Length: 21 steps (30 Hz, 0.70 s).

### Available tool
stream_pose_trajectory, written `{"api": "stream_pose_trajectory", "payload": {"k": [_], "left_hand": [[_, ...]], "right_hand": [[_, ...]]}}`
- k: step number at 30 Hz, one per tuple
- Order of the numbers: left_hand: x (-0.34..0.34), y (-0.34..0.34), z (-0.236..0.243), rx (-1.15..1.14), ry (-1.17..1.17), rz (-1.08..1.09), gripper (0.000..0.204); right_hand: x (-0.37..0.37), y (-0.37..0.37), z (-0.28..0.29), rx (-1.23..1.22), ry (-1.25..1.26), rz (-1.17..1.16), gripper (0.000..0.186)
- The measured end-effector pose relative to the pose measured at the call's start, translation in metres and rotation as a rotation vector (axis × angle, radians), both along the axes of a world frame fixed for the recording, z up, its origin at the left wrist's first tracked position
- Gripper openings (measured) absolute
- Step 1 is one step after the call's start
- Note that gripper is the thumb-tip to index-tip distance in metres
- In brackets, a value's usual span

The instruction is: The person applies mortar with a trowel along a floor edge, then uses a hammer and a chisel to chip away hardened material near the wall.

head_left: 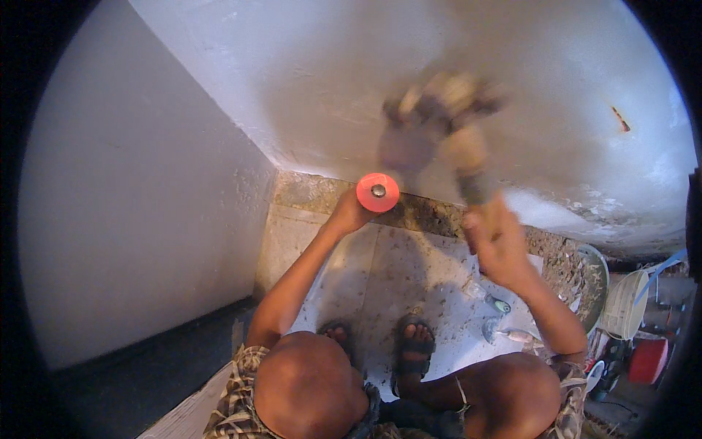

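My left hand (pixel 348 214) is closed around a chisel with a round orange-red hand guard (pixel 364 197). The chisel's metal striking end shows at the guard's centre, while its shaft and tip are hidden below. To the right, my right hand (pixel 503 247) grips the handle of a hammer (pixel 468 150). The hammer is raised above and to the right of the chisel, apart from it, and motion smears its head. Beneath the chisel runs a rough, broken strip (pixel 431 216) along the foot of the wall.
A pale wall (pixel 314 80) rises in front, meeting a grey wall (pixel 139 183) at the left corner. Crumbs litter the tiled floor (pixel 351 274) around my sandalled feet. At the right are a rubble-filled round tub (pixel 601 274), a pale bucket (pixel 623 304) and a red object (pixel 648 361).
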<state>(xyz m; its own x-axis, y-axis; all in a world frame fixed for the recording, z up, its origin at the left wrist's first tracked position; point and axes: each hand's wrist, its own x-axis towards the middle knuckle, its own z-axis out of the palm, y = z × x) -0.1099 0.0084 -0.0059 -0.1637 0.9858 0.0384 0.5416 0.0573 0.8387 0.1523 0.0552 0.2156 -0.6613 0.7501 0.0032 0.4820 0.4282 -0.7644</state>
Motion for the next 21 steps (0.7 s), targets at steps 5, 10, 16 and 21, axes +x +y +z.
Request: {"api": "stream_pose_trajectory", "payload": {"k": [5, 10, 16, 21], "left_hand": [[0.008, -0.005, 0.002, 0.031, -0.184, -0.049, 0.036], [0.002, 0.002, -0.007, -0.027, 0.034, 0.033, 0.048], [0.002, 0.006, 0.004, 0.024, -0.069, -0.033, 0.042], [0.015, 0.019, 0.006, 0.164, -0.106, -0.111, 0.039]], "right_hand": [[0.01, -0.004, -0.055, -0.117, -0.271, 0.126, 0.042], [-0.008, -0.014, 0.018, -0.384, -0.011, -0.057, 0.034], [-0.02, 0.0, 0.059, -0.192, 0.497, -0.113, 0.035], [0.004, 0.004, -0.059, 0.07, -0.22, 0.119, 0.038]]}}
